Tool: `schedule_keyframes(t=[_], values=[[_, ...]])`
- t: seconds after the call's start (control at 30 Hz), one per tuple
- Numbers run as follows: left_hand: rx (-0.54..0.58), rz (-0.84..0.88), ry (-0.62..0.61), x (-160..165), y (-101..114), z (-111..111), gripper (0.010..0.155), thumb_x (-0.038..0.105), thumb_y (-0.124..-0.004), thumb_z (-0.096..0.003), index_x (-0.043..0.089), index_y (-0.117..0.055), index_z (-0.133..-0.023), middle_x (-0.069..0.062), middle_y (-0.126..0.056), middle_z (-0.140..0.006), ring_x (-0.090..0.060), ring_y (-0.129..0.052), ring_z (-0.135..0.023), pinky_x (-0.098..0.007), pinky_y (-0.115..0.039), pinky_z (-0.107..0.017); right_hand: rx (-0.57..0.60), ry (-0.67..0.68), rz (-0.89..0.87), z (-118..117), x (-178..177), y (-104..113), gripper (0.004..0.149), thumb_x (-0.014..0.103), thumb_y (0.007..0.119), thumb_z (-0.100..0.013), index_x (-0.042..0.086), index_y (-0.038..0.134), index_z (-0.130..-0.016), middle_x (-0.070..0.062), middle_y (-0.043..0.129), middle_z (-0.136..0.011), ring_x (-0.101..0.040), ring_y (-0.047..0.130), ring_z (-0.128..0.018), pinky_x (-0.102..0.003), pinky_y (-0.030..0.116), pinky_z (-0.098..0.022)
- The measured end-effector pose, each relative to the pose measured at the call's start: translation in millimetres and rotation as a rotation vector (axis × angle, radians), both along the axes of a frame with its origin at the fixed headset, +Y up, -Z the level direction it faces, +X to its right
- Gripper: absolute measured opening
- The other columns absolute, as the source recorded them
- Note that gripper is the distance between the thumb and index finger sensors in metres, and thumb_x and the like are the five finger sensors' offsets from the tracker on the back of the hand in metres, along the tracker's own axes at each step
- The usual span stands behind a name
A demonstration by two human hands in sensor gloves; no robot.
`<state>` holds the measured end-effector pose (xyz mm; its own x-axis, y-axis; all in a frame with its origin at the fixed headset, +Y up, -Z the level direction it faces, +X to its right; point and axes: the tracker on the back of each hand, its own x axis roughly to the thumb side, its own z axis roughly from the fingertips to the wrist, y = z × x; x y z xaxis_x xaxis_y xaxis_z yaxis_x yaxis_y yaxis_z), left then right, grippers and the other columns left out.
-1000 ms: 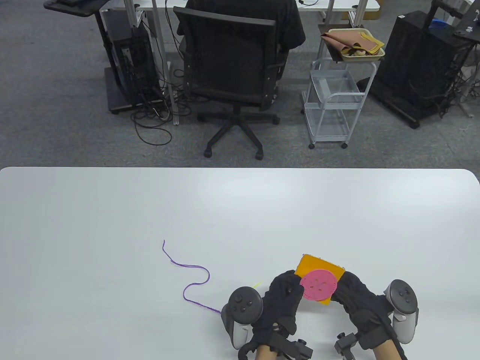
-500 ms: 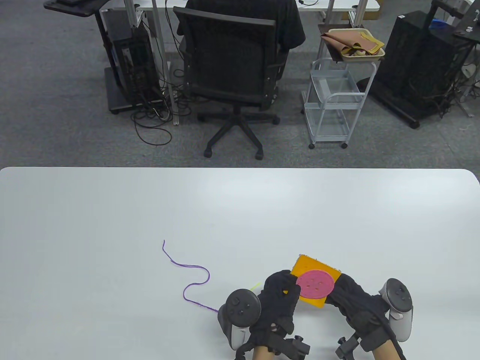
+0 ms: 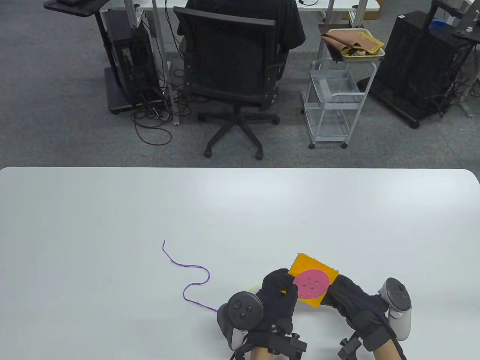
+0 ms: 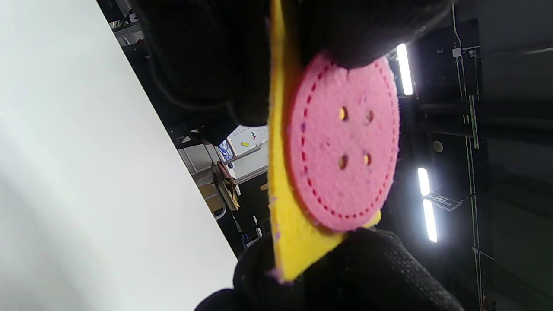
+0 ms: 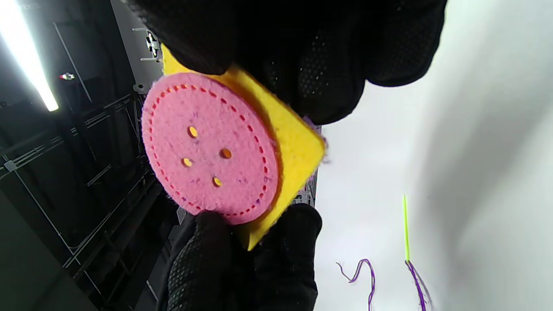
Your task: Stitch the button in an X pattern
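A pink felt button (image 3: 310, 284) with four holes lies on a yellow felt square (image 3: 304, 264), held above the table near its front edge. My left hand (image 3: 281, 290) grips the square's left edge with a thumb on the button. My right hand (image 3: 339, 290) grips the right edge. Both wrist views show the button (image 4: 345, 142) (image 5: 209, 149) pressed to the square (image 4: 285, 233) (image 5: 293, 147) between gloved fingers. A yellow-green needle (image 3: 254, 287) (image 5: 405, 229) with purple thread (image 3: 193, 279) (image 5: 415, 280) lies on the table left of my left hand.
The white table (image 3: 112, 225) spreads out around the hands. Beyond its far edge stand a black office chair (image 3: 234, 71), a white wire cart (image 3: 333, 105) with a tray of cloth and black equipment stands.
Both hands have shifted the square and button slightly left and toward the front edge. The needle and thread have not moved.
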<state>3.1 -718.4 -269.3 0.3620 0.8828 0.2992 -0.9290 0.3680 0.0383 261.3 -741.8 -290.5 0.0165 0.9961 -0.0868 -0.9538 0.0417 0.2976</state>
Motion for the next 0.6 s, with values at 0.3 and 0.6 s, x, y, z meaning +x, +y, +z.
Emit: schedule_keyframes(t=[0.3,0.6], values=[[0.021,-0.029,0.015,-0.1,0.1,0.0,0.032,0.032,-0.077,-0.049,0.02,-0.074,-0.078,-0.011,-0.076,-0.093,-0.018,-0.101,-0.069,-0.041,-0.092,-0.051,0.005,0.036,-0.012,0.4,-3.1,-0.3,0.055,0.048,0.064,-0.054,0.017,0.061,-0.1,-0.014,0.08,-0.091,-0.031,0.079,-0.08,-0.058,0.06,-0.072],[0.012,-0.044,0.003,3.8,-1.8,0.4,0.032,0.032,-0.076,-0.0491,0.02,-0.074,-0.079,-0.01,-0.076,-0.094,-0.017,-0.101,-0.07,-0.041,-0.092,-0.052,0.04,0.033,0.079,1.5,-6.5,3.5,0.052,0.042,0.072,-0.052,0.021,0.061,-0.099,-0.01,0.078,-0.089,-0.028,0.077,-0.079,-0.057,0.058,-0.074]])
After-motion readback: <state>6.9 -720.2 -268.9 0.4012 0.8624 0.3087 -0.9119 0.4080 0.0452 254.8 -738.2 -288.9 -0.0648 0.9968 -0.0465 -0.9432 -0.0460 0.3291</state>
